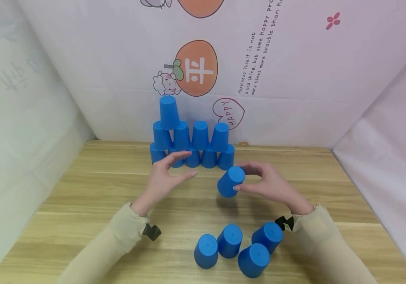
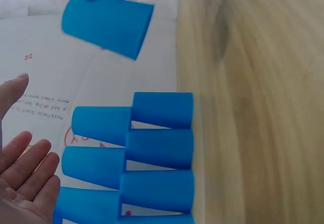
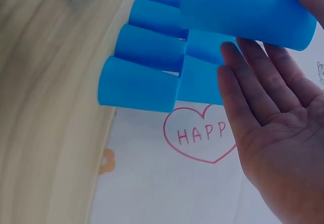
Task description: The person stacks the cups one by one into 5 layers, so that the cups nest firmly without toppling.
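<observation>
My right hand [image 1: 268,182] pinches an upside-down blue cup [image 1: 229,183] between thumb and fingers, tilted and held above the table; the right wrist view shows the same held cup [image 3: 243,11] close up. Across from it, my left hand [image 1: 163,177] has thumb and fingers spread apart with nothing between them. Beyond both hands rises a stack of upside-down blue cups: a bottom row [image 1: 226,157], a second row [image 1: 201,136] over it, and a single cup [image 1: 169,112] on top at the left end. The left hand covers part of the bottom row in the head view.
Nearer the body, several loose upside-down blue cups [image 1: 207,251] stand on the wooden table [image 1: 92,221], one [image 1: 267,236] close to the right sleeve. A printed white cloth [image 1: 281,122] hangs behind the stack, with more white cloth at both sides.
</observation>
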`<state>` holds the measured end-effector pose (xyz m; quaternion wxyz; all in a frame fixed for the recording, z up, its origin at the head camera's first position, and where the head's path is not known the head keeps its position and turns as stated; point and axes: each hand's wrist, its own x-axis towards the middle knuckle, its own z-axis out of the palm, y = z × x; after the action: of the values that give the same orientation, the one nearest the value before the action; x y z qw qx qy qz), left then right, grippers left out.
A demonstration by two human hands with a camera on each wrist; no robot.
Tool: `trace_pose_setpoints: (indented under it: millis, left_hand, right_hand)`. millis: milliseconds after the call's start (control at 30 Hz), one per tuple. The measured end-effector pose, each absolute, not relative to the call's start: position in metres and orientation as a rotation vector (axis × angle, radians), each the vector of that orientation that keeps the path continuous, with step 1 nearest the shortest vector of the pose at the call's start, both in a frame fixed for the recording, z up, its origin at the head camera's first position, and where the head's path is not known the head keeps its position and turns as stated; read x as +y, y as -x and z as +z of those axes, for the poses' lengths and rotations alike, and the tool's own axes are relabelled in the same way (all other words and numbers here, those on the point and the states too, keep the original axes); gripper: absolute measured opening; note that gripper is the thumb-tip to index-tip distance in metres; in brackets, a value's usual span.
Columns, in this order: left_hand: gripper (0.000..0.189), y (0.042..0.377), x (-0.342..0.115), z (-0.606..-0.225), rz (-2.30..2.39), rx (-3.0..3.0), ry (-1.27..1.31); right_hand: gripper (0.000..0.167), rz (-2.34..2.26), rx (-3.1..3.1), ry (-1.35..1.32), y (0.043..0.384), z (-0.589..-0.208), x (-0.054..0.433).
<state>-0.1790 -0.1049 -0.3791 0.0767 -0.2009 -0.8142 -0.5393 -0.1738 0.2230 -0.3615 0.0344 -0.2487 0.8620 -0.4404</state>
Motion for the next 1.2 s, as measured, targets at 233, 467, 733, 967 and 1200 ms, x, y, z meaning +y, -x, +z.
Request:
trace_pose_setpoints:
  millis: [233,467,733,967,1200]
  left_hand:
    - [0.055,0.167,-0.105,-0.395,-1.662,-2.457,0.593]
    - [0.051,0.156,-0.111,-0.403,-1.686,-2.447,0.598]
    - [0.055,0.141,-0.113,-0.410,-1.695,-2.506,0.644]
    - [0.058,0.128,-0.107,-0.417,-1.717,-2.591,0.729]
    - [0.069,0.113,-0.106,-0.419,-1.782,-2.612,0.962]
  right_hand:
    - [0.053,-1.372,2.677,0.811,0.189,-0.352,0.211]
    - [0.051,-1.480,2.680,0.801,0.202,-0.339,0.205]
    - [0.050,-1.645,2.677,0.811,0.219,-0.326,0.199]
    - [0.052,-1.751,2.685,0.761,0.233,-0.308,0.191]
    - [0.054,-1.751,2.778,0.728,0.249,-0.295,0.184]
